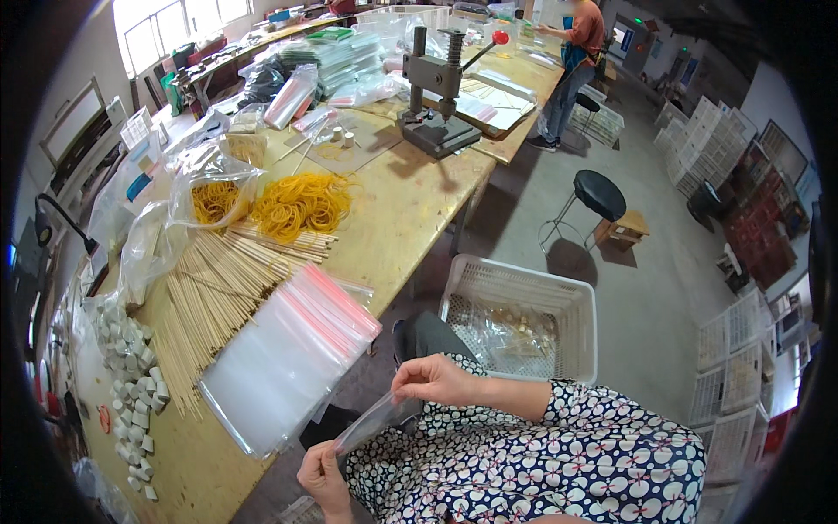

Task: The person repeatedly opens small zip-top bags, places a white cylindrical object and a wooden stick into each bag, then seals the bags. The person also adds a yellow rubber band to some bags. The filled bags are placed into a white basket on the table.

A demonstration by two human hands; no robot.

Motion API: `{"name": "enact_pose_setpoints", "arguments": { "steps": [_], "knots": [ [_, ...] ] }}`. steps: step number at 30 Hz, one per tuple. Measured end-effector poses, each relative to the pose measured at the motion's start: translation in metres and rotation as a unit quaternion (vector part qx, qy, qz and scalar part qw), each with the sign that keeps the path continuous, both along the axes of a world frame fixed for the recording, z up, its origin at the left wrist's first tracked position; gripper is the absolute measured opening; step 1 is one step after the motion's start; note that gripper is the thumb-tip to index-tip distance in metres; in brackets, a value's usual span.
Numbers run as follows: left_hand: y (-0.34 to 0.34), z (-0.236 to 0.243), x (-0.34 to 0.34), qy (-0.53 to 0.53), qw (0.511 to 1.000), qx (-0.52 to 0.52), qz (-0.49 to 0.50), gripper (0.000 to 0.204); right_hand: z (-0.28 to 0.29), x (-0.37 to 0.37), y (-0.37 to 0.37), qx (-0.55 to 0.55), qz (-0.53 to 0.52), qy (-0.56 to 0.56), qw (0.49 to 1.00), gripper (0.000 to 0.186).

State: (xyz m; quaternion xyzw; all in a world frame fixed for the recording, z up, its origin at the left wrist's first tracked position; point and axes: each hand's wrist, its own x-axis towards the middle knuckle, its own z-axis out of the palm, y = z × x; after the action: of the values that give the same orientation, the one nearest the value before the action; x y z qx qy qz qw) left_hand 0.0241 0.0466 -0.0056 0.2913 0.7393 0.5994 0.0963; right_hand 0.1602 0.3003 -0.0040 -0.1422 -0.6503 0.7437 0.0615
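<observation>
Two hands hold a clear bag (371, 425) between them.
The clear bag is low in the frame, near the middle. Its long side looks slanted: one end points down and left to the left hand (324, 479), the other up and right to the right hand (436, 381). Each hand's fingers are pinched on one end, so both are touching it and neither is nearer. A pile of flat bags (284, 362) lies up and left of it, on the table (393, 231).

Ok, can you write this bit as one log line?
left hand: holding clear bag | right hand: holding same bag | bag stack: on table
</observation>
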Motion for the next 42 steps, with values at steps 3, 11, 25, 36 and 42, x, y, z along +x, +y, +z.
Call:
{"name": "enact_pose_setpoints", "arguments": {
  "steps": [3, 11, 25, 36, 42],
  "knots": [
    [0.0, 0.003, -0.011, 0.026, 0.998, -0.058, -0.015, 0.006, 0.016, -0.002, -0.006, 0.098, -0.014, -0.01, 0.995, 0.011],
    [0.066, 0.015, 0.009, 0.131, 0.982, -0.066, -0.117, 0.013, 0.007, -0.019, -0.035, 0.441, -0.072, 0.163, 0.88, 0.009],
    [0.041, 0.041, -0.005, 0.295, 0.912, -0.202, -0.203, 0.013, 0.012, -0.003, 0.004, 0.366, -0.077, 0.059, 0.926, 0.009],
    [0.02, 0.018, -0.012, 0.281, 0.93, -0.154, -0.182, 0.014, 0.01, -0.004, 0.01, 0.274, -0.116, 0.014, 0.955, 0.007],
    [0.048, 0.021, -0.021, 0.332, 0.917, -0.113, -0.187, 0.022, 0.019, 0.015, 0.031, 0.19, -0.178, 0.028, 0.965, 0.01]
  ]
}}
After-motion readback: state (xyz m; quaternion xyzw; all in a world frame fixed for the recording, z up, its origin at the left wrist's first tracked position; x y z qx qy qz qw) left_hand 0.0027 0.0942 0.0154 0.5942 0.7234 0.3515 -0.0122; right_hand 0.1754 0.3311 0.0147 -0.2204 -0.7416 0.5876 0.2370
